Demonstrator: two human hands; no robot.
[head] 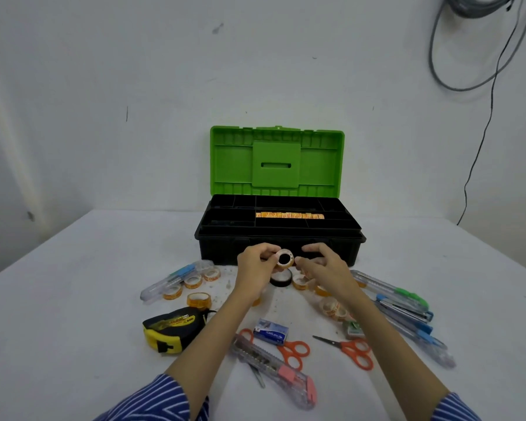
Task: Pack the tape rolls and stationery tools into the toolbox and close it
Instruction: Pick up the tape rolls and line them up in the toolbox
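Observation:
The toolbox (pixel 281 249) stands open at the table's middle, black base, green lid (pixel 276 161) upright. A row of orange tape rolls (pixel 289 215) lies in its tray. My left hand (pixel 255 262) pinches a small clear tape roll (pixel 285 258) held in front of the box. My right hand (pixel 319 262) touches that roll with thumb and fingertips, fingers loosely curled. A black tape roll (pixel 281 279) and more small tape rolls (pixel 195 282) lie on the table under and beside my hands.
A yellow-black tape measure (pixel 170 329) sits at the left. Two orange scissors (pixel 295 349) (pixel 354 350), a blue staples box (pixel 271 332), a pink utility knife (pixel 274 367) and several cutters (pixel 404 305) lie near the front. Cables (pixel 480 65) hang on the wall.

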